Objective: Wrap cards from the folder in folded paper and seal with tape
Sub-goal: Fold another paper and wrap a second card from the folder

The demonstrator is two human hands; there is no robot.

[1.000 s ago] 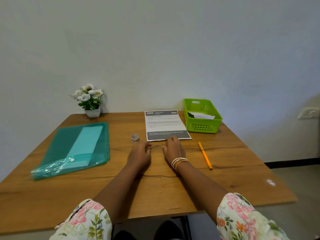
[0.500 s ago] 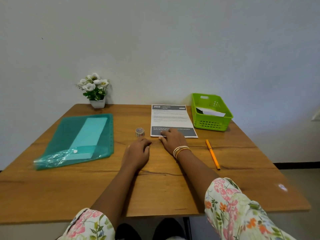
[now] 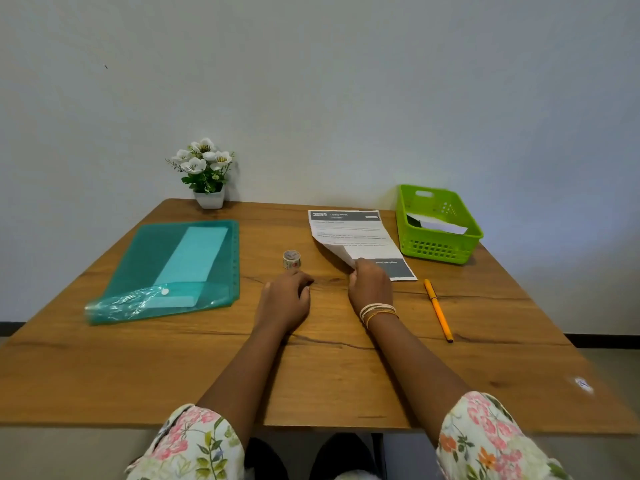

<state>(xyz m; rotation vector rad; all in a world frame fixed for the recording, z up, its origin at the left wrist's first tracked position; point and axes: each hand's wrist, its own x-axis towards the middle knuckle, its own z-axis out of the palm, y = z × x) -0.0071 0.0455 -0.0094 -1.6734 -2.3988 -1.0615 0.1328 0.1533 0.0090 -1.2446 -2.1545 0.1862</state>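
A printed sheet of paper (image 3: pixel 358 233) lies at the back middle of the wooden table (image 3: pixel 329 382). My right hand (image 3: pixel 370 284) pinches its near left corner and has lifted it, so the white underside shows. My left hand (image 3: pixel 285 296) rests on the table with loosely curled fingers, holding nothing, just in front of a small roll of tape (image 3: pixel 291 259). A teal translucent folder (image 3: pixel 169 268) with a pale card inside lies flat at the left, its flap toward me.
A green plastic basket (image 3: pixel 440 251) holding a white slip stands at the back right. An orange pen (image 3: pixel 438 310) lies right of my right hand. A small white pot of flowers (image 3: pixel 207 174) stands against the wall.
My right hand moved from lying flat at the paper's near edge to pinching its near left corner and lifting it. My left hand stayed on the table. The camera has shifted.
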